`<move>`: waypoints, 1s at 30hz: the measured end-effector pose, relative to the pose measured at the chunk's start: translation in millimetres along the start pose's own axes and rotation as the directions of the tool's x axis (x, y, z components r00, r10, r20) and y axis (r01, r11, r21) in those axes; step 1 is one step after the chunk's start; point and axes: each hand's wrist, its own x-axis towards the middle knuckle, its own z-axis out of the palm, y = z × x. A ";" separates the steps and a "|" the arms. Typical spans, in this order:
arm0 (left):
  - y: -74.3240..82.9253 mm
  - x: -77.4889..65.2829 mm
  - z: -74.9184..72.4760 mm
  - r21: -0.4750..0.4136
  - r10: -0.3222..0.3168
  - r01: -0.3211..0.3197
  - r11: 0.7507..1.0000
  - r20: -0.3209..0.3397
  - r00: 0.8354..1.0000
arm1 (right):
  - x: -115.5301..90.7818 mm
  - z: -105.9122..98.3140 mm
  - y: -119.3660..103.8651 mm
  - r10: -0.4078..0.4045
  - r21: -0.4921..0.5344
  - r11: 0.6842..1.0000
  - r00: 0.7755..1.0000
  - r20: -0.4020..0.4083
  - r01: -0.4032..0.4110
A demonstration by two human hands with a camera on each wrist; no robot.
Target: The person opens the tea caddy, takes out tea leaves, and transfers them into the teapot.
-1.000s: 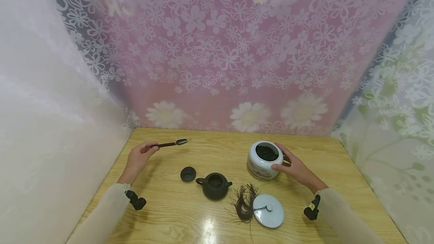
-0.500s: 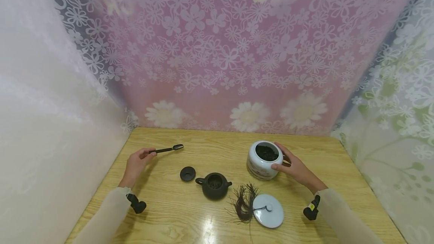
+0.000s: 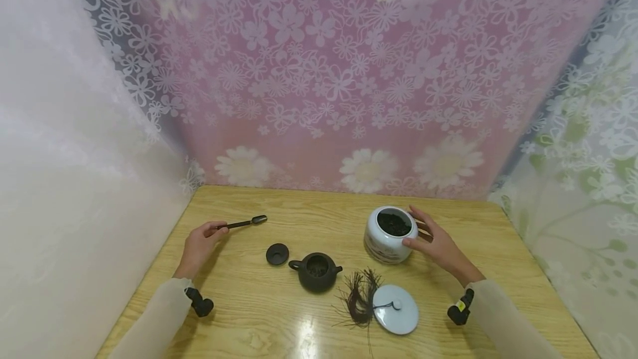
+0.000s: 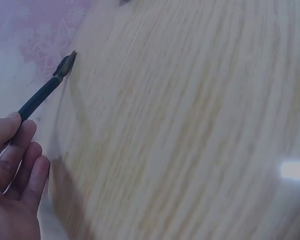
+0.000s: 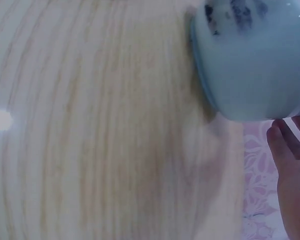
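Note:
On the left, my left hand (image 3: 200, 245) pinches the dark handle of a tea scoop (image 3: 244, 223) between thumb and fingers. The scoop is held above the table with its bowl pointing right, and the left wrist view shows the same scoop (image 4: 42, 92). A white tea jar (image 3: 386, 251), lidless, stands on the right with dark tea leaves (image 3: 395, 222) inside. Beside its right side is my right hand (image 3: 441, 245), its fingers loosely spread. The thumb is at the jar wall, while the fingertips lie close to the jar (image 5: 255, 65) in the right wrist view; whether they touch is unclear.
A dark teapot (image 3: 317, 281) without its lid sits mid-table, with its small black lid (image 3: 277, 254) to the left. The white jar lid (image 3: 399, 314) and a brown tassel (image 3: 361, 301) lie near the front. Patterned curtains (image 3: 319, 71) border the wooden table.
My left hand has lowered slightly and drawn left with the tea scoop. The fingers of my right hand have loosened from the jar and shifted a little right. The jar stays in place.

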 end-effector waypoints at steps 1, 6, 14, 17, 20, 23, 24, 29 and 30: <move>-1.1 -0.2 -0.4 0.012 0.004 -0.004 1.000 -0.002 1.000 | 0.4 -0.5 -1.8 -0.004 -0.010 1.000 1.000 -0.010 0.004; -3.8 -2.3 -0.8 0.091 0.091 -0.089 0.992 -0.021 0.996 | 0.5 -4.6 -12.5 -0.014 -0.064 0.998 0.997 -0.071 0.010; -14.2 -3.1 3.9 0.236 0.250 -0.229 0.944 -0.062 0.966 | 3.1 -4.2 -39.4 -0.054 -0.115 0.993 0.989 -0.137 0.039; -16.8 -2.8 5.8 0.277 0.253 -0.228 0.934 -0.060 0.965 | 4.6 0.0 -52.9 -0.098 -0.138 0.987 0.984 -0.151 0.077; -16.5 -3.1 7.2 0.291 0.243 -0.219 0.931 -0.046 0.969 | 5.3 6.2 -64.2 -0.134 -0.158 0.981 0.978 -0.159 0.109; -15.0 -3.7 7.8 0.288 0.227 -0.209 0.935 -0.030 0.973 | 5.5 14.2 -73.8 -0.155 -0.159 0.978 0.976 -0.150 0.131; -14.6 -3.9 7.6 0.286 0.227 -0.211 0.935 -0.025 0.973 | 5.5 17.2 -76.5 -0.159 -0.154 0.979 0.977 -0.142 0.137; -8.4 -5.0 7.8 0.275 0.261 -0.243 0.930 -0.031 0.965 | 7.6 34.0 -85.5 -0.194 -0.094 0.978 0.978 -0.081 0.187; -5.7 -5.4 8.5 0.273 0.276 -0.257 0.927 -0.033 0.961 | 8.1 37.5 -86.2 -0.208 -0.081 0.976 0.976 -0.073 0.202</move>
